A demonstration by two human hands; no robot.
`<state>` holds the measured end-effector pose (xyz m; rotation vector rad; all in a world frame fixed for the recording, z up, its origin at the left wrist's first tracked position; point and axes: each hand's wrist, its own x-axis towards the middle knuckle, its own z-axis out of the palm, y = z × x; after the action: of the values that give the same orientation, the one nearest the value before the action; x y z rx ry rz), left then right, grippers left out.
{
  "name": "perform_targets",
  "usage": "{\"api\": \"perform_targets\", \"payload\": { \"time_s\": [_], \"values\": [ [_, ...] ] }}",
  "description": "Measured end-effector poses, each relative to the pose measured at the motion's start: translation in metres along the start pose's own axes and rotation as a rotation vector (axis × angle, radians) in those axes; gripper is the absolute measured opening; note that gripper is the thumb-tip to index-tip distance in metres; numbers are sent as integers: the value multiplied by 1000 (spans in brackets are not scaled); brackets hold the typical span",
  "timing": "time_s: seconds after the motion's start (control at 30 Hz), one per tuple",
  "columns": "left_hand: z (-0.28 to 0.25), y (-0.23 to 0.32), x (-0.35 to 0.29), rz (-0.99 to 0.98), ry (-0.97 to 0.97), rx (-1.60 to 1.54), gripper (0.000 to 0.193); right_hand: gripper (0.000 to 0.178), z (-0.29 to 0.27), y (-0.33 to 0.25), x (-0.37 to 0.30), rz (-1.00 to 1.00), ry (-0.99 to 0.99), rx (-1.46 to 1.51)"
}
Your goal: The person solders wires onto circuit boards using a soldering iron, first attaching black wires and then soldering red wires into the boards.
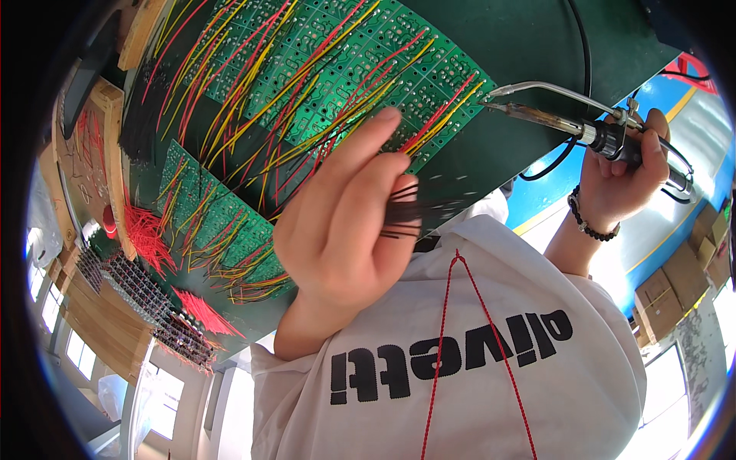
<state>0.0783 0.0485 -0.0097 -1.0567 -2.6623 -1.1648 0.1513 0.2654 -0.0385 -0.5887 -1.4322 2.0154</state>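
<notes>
My left hand (pixel 345 218) hovers over the near part of a large green circuit board panel (pixel 307 100), its fingers curled round a bunch of black wires (pixel 402 211). The loose ends of that bunch are smeared by motion. In my right hand (pixel 632 157) is a soldering iron (pixel 606 138) with a thin curved metal tube (pixel 552 88) fixed along it. The iron's tip is close to the panel's right edge; whether it touches cannot be made out. Red, yellow and black wires (pixel 353 100) stick out from the panel in rows.
A second wired board panel (pixel 211 222) lies on the dark green tabletop (pixel 529 46), partly behind my left hand. Bundles of red wires (pixel 149 238) and a wooden frame (pixel 115 176) are at the left. A black cable (pixel 583 46) crosses the table. Cardboard boxes (pixel 671 295) stand at the right.
</notes>
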Motion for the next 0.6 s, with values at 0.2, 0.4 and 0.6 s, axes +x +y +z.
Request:
{"api": "perform_targets", "payload": {
  "time_s": [0.2,0.4,0.6],
  "values": [
    [-26,-12,-10,-236,108,-170,13,18,-10,2,2,-26,-19,6],
    [-100,-24,-15,-339,476,-536,29,16,-8,-1,7,-22,-65,54],
    [-58,6,3,-316,495,-576,20,16,-13,1,4,-35,-37,26]
  ]
}}
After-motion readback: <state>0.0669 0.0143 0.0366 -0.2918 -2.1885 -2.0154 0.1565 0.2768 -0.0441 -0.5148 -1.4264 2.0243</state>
